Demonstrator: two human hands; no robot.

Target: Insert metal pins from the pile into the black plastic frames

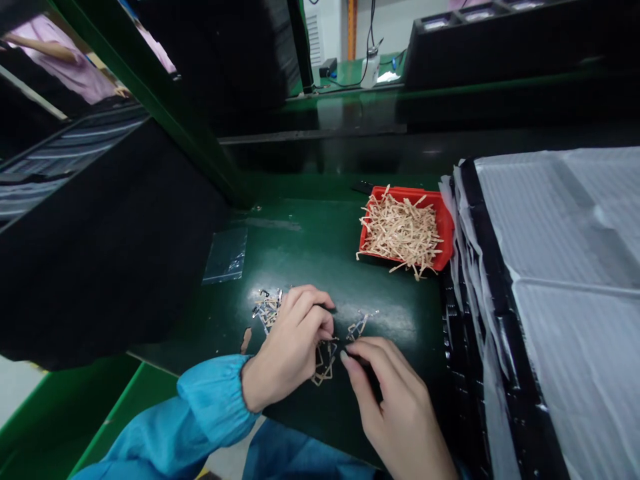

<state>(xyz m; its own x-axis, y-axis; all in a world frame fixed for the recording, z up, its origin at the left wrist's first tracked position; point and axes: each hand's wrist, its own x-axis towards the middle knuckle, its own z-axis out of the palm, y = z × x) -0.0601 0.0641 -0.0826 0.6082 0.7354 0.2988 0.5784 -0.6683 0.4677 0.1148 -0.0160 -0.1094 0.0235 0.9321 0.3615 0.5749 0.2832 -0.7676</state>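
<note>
I see a smooth, glossy green tabletop [300,253], a shiny red plastic bin [447,233], matt tan strips [400,230] (of what, I can't tell from here), small pieces [269,308] with metallic-looking glints, a clear plastic bag [225,255], a wrinkled blue cloth sleeve [215,400] and filmy white sheets [575,347].

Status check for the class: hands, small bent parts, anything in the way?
Left hand curled by small bent parts; right hand close by. Grip on any part: can't tell. Possible obstacle: sheet-covered stack at far right.

The strips [400,230] are beige, bin [446,233] red, tabletop [300,250] green.
</note>
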